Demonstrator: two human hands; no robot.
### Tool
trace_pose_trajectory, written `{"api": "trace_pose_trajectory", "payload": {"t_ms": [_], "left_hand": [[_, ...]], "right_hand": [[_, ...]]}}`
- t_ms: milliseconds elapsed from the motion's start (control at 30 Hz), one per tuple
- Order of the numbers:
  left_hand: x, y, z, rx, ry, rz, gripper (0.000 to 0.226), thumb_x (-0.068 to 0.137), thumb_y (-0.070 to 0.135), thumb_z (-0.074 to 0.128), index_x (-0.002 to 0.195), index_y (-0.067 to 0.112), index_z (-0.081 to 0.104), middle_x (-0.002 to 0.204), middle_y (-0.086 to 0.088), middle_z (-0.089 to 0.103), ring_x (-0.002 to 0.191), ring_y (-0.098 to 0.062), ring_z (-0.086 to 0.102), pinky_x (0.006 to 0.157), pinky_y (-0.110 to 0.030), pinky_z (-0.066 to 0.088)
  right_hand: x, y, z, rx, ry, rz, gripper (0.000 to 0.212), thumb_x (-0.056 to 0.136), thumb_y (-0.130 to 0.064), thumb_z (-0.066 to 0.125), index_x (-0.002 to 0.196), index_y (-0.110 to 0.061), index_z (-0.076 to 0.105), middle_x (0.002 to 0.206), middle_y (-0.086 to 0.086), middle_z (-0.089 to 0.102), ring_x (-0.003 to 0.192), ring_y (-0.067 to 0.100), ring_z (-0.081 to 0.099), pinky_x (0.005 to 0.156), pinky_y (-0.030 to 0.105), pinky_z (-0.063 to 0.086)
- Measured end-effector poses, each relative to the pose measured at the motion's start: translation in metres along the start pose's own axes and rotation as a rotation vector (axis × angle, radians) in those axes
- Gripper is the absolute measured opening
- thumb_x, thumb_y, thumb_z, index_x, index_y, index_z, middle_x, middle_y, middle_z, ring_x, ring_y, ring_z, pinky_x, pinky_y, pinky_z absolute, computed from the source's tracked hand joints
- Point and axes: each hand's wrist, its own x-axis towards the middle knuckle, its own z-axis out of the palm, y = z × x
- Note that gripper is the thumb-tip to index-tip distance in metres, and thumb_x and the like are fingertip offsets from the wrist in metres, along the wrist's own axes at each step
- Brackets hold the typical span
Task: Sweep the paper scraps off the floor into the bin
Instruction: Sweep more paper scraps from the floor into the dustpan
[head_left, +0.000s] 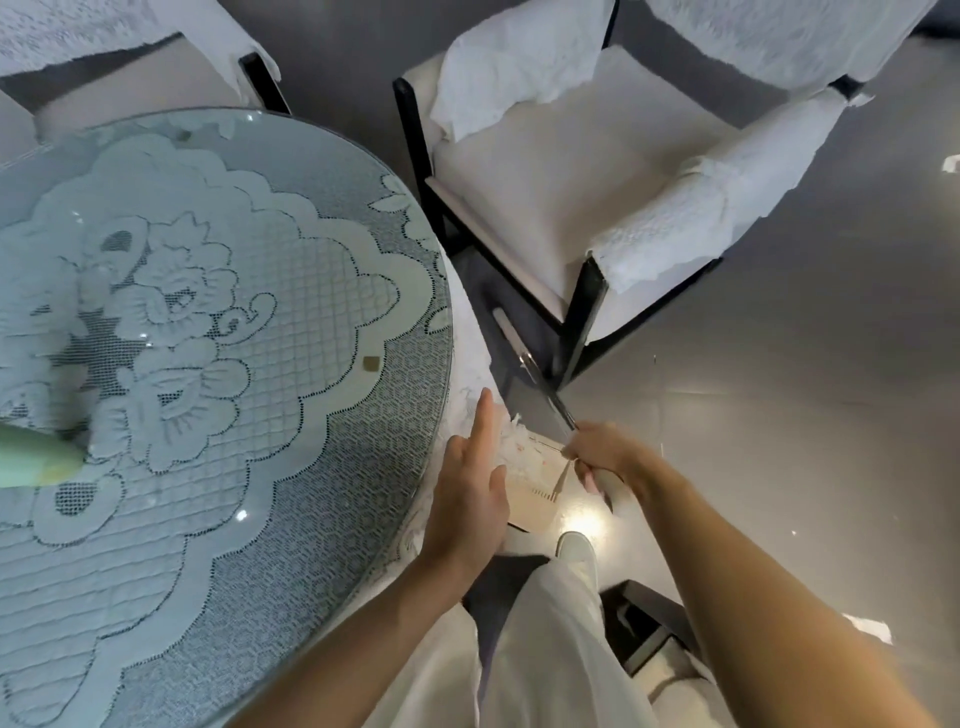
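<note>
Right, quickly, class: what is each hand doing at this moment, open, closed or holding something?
Left hand: open, fingers straight, holding nothing.
Right hand: grips a thin dark handle.

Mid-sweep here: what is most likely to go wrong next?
1. The long handle gripped by the right hand runs close past the chair's black leg and may catch on it.
2. The white scraps lie loose on what looks like a beige dustpan; a tilt could spill them.
3. One floor scrap to the right and a far scrap could be missed.
</note>
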Motion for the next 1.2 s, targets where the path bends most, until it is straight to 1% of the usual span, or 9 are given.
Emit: {"api": "trace_pose_trajectory", "payload": {"t_ms": [167, 333, 433, 600, 700, 833, 933, 1067, 1200], "left_hand": [[0.0, 0.013, 0.004, 0.0, -0.001, -0.062, 0.075, 0.088, 0.005, 0.044, 0.152, 0.027, 0.011, 0.121, -0.013, 0.054, 0.091, -0.008, 0.039, 0.073, -0.009, 0.029], [0.005, 0.036, 0.01, 0.027, 0.071, -0.14, 0.077, 0.09, -0.002, 0.051, 0.152, 0.024, 0.013, 0.101, -0.014, 0.053, 0.084, -0.012, 0.043, 0.066, -0.013, 0.03], [0.006, 0.043, 0.011, 0.052, 0.144, -0.144, 0.077, 0.091, 0.0, 0.055, 0.151, 0.022, 0.012, 0.114, -0.022, 0.056, 0.094, -0.024, 0.052, 0.077, -0.025, 0.037], [0.008, 0.047, 0.014, 0.016, 0.209, -0.178, 0.077, 0.092, 0.001, 0.055, 0.151, 0.023, 0.011, 0.134, -0.02, 0.052, 0.112, -0.032, 0.054, 0.089, -0.029, 0.042], [0.009, 0.048, 0.021, -0.068, 0.217, -0.172, 0.082, 0.091, -0.003, 0.053, 0.15, 0.03, 0.007, 0.143, -0.013, 0.046, 0.123, -0.035, 0.05, 0.097, -0.047, 0.047], [0.012, 0.061, 0.034, -0.107, 0.276, -0.202, 0.092, 0.087, -0.013, 0.053, 0.15, 0.034, 0.006, 0.145, 0.011, 0.034, 0.13, -0.026, 0.047, 0.101, -0.049, 0.045], [0.016, 0.068, 0.046, -0.032, 0.337, -0.178, 0.087, 0.088, -0.004, 0.051, 0.146, 0.044, 0.008, 0.152, 0.0, 0.032, 0.126, -0.031, 0.052, 0.096, -0.051, 0.048], [0.023, 0.098, 0.084, 0.036, 0.501, -0.413, 0.073, 0.089, -0.004, 0.051, 0.151, 0.021, 0.022, 0.143, 0.026, 0.025, 0.126, -0.024, 0.05, 0.104, -0.036, 0.042], [0.019, 0.145, 0.133, -0.011, 0.662, -0.635, 0.077, 0.086, -0.01, 0.048, 0.151, 0.021, 0.021, 0.139, 0.02, 0.036, 0.128, -0.021, 0.044, 0.101, -0.018, 0.031]], "right_hand": [[-0.034, 0.004, -0.047, -0.049, -0.072, -0.008, 0.013, 0.094, -0.016, 0.054, 0.095, -0.005, 0.061, 0.067, 0.006, 0.054, 0.063, 0.018, 0.05, 0.064, 0.032, 0.043], [-0.048, 0.01, -0.089, 0.037, -0.097, -0.002, 0.012, 0.092, -0.005, 0.053, 0.081, -0.011, 0.054, 0.064, 0.007, 0.052, 0.044, 0.011, 0.05, 0.044, 0.024, 0.043], [-0.043, 0.012, -0.102, 0.098, -0.11, 0.02, 0.024, 0.089, 0.003, 0.05, 0.075, -0.016, 0.046, 0.063, 0.004, 0.045, 0.028, 0.004, 0.043, 0.031, 0.015, 0.034], [-0.042, -0.007, -0.112, -0.127, -0.144, 0.003, 0.012, 0.095, -0.007, 0.051, 0.101, -0.001, 0.059, 0.058, 0.008, 0.051, 0.048, 0.014, 0.046, 0.052, 0.026, 0.042], [-0.041, -0.015, -0.114, -0.142, -0.173, 0.016, 0.011, 0.096, -0.007, 0.051, 0.103, -0.004, 0.06, 0.06, 0.008, 0.051, 0.049, 0.013, 0.047, 0.05, 0.023, 0.042], [-0.028, -0.024, -0.121, -0.249, -0.201, -0.019, 0.017, 0.097, -0.008, 0.05, 0.108, -0.001, 0.06, 0.059, 0.008, 0.051, 0.049, 0.013, 0.046, 0.052, 0.025, 0.042], [-0.008, -0.028, -0.139, -0.308, -0.206, -0.077, 0.025, 0.093, -0.004, 0.051, 0.116, 0.002, 0.059, 0.061, 0.009, 0.051, 0.048, 0.014, 0.046, 0.051, 0.025, 0.042], [0.028, -0.023, -0.176, -0.437, -0.273, -0.186, 0.038, 0.089, 0.003, 0.042, 0.125, 0.007, 0.054, 0.052, 0.005, 0.044, 0.044, 0.015, 0.041, 0.043, 0.024, 0.036], [0.058, -0.015, -0.232, -0.545, -0.384, -0.265, 0.019, 0.089, 0.006, 0.05, 0.105, -0.004, 0.053, 0.057, 0.004, 0.044, 0.04, 0.009, 0.043, 0.034, 0.019, 0.034]]}}
